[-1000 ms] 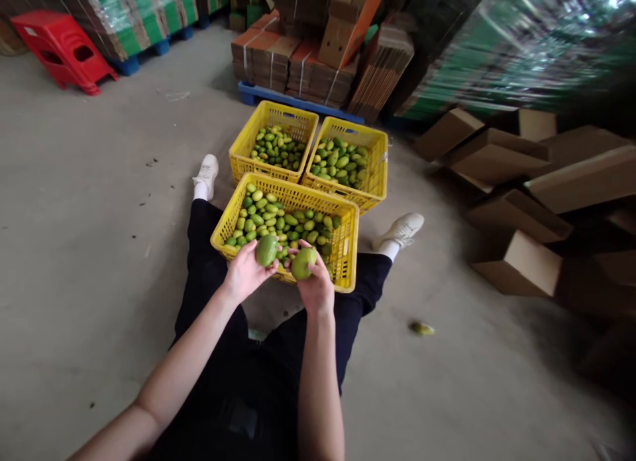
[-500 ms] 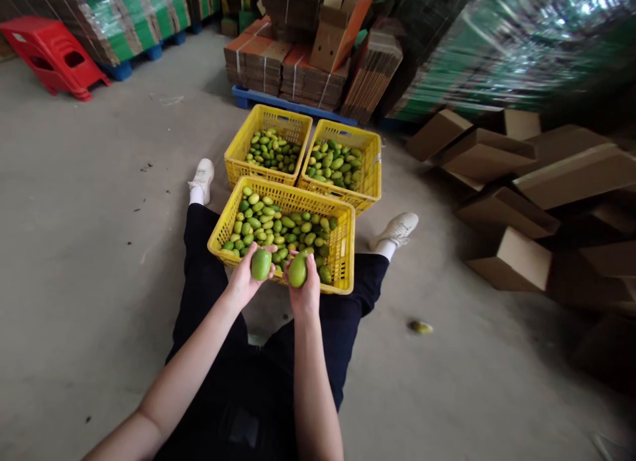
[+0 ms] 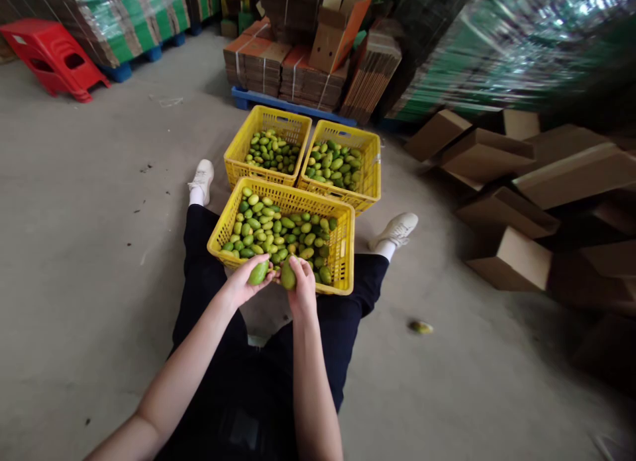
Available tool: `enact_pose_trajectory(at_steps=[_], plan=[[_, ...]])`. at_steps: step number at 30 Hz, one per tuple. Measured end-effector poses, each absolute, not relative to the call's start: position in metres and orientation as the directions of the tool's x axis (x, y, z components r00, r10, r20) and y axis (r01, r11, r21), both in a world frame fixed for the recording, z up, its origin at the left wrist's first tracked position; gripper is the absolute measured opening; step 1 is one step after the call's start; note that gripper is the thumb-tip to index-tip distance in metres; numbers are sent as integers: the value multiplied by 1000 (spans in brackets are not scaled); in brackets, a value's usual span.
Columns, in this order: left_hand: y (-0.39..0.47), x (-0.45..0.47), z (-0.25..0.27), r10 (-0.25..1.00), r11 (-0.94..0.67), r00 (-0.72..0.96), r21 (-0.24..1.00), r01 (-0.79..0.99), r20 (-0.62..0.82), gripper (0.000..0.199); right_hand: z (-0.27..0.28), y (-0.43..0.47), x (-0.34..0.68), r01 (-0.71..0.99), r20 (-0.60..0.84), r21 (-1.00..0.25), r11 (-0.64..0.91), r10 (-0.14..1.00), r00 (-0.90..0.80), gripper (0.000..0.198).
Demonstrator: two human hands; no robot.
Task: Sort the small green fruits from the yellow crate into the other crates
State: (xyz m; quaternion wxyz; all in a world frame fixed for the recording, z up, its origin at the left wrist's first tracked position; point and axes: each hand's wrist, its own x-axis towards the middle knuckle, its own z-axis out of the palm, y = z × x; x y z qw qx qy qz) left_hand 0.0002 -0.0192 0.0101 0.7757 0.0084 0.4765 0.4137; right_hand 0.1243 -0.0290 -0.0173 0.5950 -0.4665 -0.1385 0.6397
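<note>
My left hand (image 3: 240, 285) is closed around a smooth green mango (image 3: 258, 273), its fingers wrapped beneath the fruit. Beside it, my right hand (image 3: 304, 290) grips a second mango (image 3: 288, 275), duller green, with the thumb over its side. The two hands almost meet above the near edge of a yellow plastic crate (image 3: 344, 252). Many green and yellowish mangoes (image 3: 265, 224) lie loose inside that crate, heaped more to its left; its right end shows bare wall.
Behind stand two more yellow crates, a left one (image 3: 233, 150) and a right one (image 3: 372, 173), both part-filled with mangoes. One fruit (image 3: 420, 326) lies on the floor at right. Open cardboard boxes (image 3: 517, 262) pile up at right; a red stool (image 3: 54, 57) stands far left.
My right hand has shifted left, bringing its mango closer to the left one. Both mangoes have turned a little in my fingers. The crates have stayed put.
</note>
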Motion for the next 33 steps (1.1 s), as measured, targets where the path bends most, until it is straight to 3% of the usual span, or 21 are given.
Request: enact_pose_trajectory(at_steps=[3, 10, 19, 26, 30, 33], plan=[[-18, -3, 5, 660, 643, 246, 363, -675, -710, 26, -23, -26, 122, -632, -452, -735, -246, 872, 186, 39], [-14, -7, -6, 663, 586, 271, 259, -768, -698, 37, -27, -25, 123, -661, -463, -682, -312, 884, 61, 48], [-17, -22, 6, 719, 623, 269, 424, -657, -641, 22, -22, -26, 125, -763, -392, -539, -357, 908, -148, 28], [-16, -12, 2, 709, 534, 241, 280, -798, -663, 44, -20, -23, 124, -737, -446, -539, -408, 880, -161, 35], [-20, -12, 1, 695, 566, 254, 296, -769, -672, 50, -20, -24, 125, -709, -420, -566, -421, 887, -191, 40], [-22, -12, 4, 759, 496, 236, 303, -814, -606, 49, -17, -26, 124, -707, -410, -576, -410, 893, -183, 42]])
